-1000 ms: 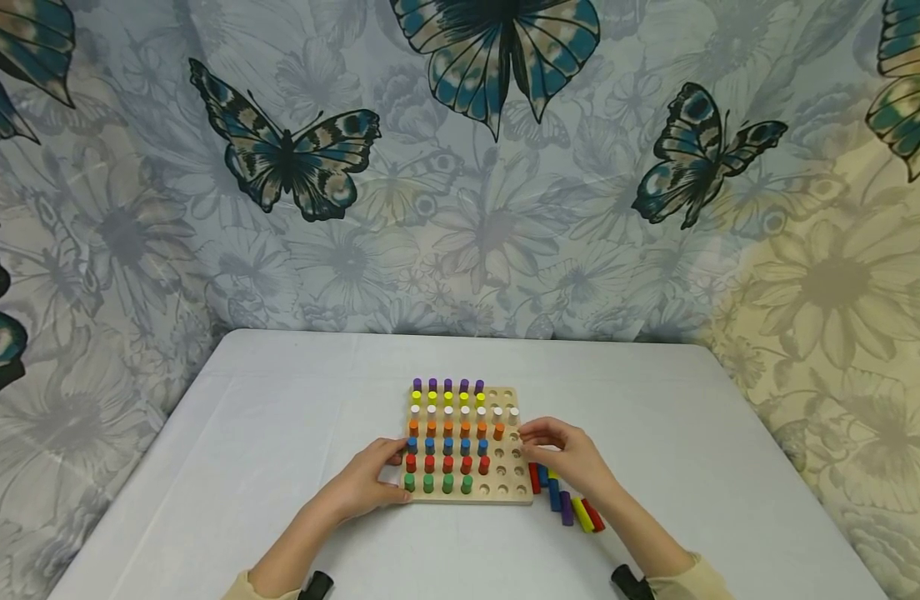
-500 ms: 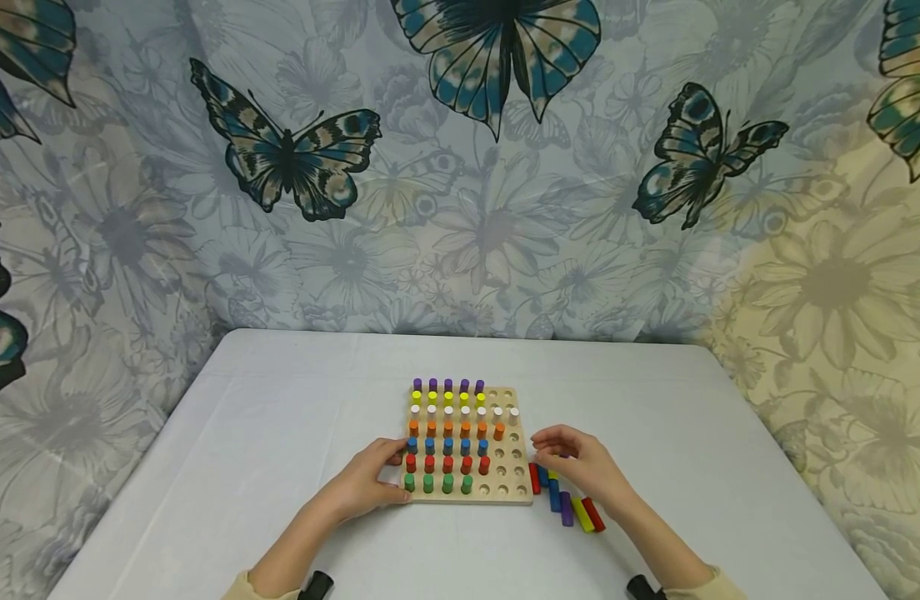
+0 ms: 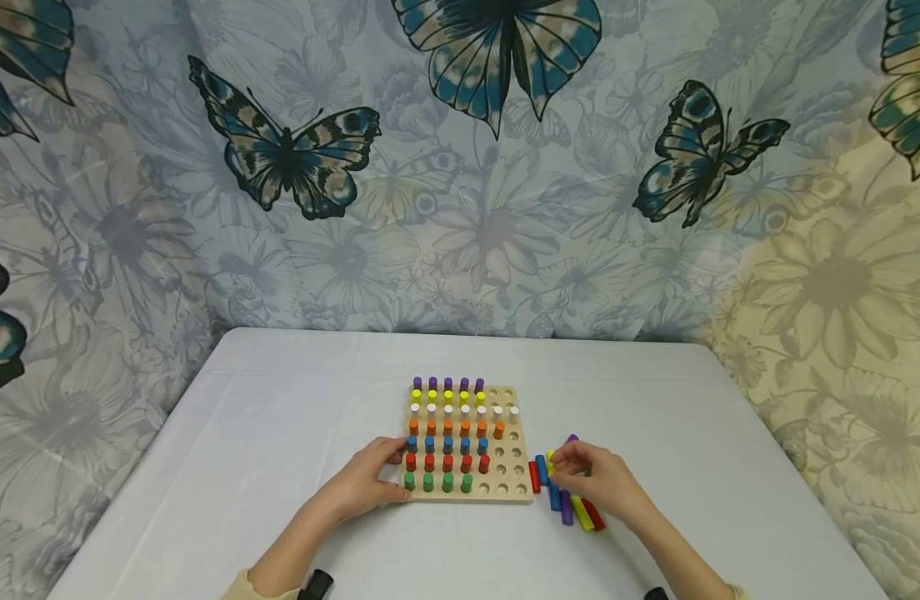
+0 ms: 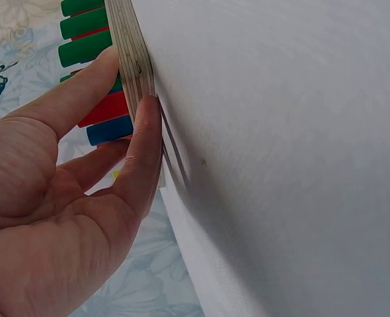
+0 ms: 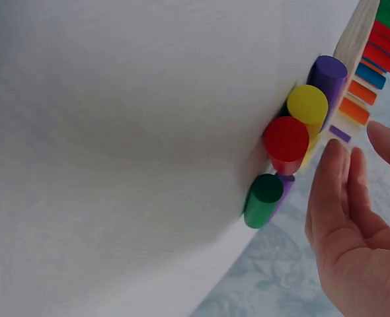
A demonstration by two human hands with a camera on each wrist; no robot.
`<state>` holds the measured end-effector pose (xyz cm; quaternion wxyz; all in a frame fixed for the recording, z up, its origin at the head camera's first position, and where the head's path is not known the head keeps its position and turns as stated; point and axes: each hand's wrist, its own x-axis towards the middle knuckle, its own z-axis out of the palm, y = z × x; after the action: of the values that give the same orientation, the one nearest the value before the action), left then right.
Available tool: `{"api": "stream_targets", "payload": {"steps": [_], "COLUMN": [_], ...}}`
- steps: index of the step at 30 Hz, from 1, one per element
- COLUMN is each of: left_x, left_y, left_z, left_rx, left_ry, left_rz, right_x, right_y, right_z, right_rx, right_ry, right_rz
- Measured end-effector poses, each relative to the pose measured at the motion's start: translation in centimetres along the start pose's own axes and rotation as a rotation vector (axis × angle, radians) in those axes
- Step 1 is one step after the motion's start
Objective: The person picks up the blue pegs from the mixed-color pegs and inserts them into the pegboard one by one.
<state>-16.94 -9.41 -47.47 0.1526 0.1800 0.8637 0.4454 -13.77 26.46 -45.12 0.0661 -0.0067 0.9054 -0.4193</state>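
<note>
A wooden pegboard [image 3: 511, 481] lies on the table, with rows of upright coloured pegs and bare holes toward its right side. My left hand [image 3: 362, 483] grips its near left corner. In the left wrist view the thumb [image 4: 96, 79] and a finger [image 4: 145, 139] lie against the board's edge [image 4: 132, 56]. My right hand [image 3: 598, 482] hovers at the loose pegs right of the board, partly covering them. In the right wrist view its thumb and fingertips are apart with nothing between them, beside a red peg [image 5: 286, 144] and a yellow peg [image 5: 307, 104].
Loose pegs on the white table [image 3: 280, 417] include a red one [image 3: 534, 477] against the board's right side, a purple one [image 3: 567, 510] and a yellow one [image 3: 582, 515]. A green peg [image 5: 263, 201] shows in the right wrist view. Butterfly-patterned cloth [image 3: 460, 250] hangs behind.
My right hand has moved from the board's right edge rightward and slightly down over the loose pegs, uncovering some near the board. The left hand stays on the pegboard.
</note>
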Motion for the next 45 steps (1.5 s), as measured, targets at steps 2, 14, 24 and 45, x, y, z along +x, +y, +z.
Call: {"api": "stream_targets", "payload": {"steps": [2,14,24,45], "left_x": [0.0,0.0,0.1,0.0], "left_y": [0.0,-0.1,-0.1,-0.1], "left_z": [0.0,0.0,0.0,-0.1], "left_rx": [-0.003,-0.004,-0.002,0.007], "left_ry": [-0.001,-0.004,-0.004,-0.004], "left_rz": [0.001,-0.004,0.002,-0.006], "right_x": [-0.1,-0.5,-0.5,-0.2], "right_y": [0.1,0.2,-0.3,-0.3], "right_z": [0.1,1.2,1.7,2.0], "right_rx": [-0.029,-0.155,-0.263,-0.277], "right_ry": [0.008,0.055,0.073,0.073], "right_rz": [0.003,-0.003,-0.018,0.013]}}
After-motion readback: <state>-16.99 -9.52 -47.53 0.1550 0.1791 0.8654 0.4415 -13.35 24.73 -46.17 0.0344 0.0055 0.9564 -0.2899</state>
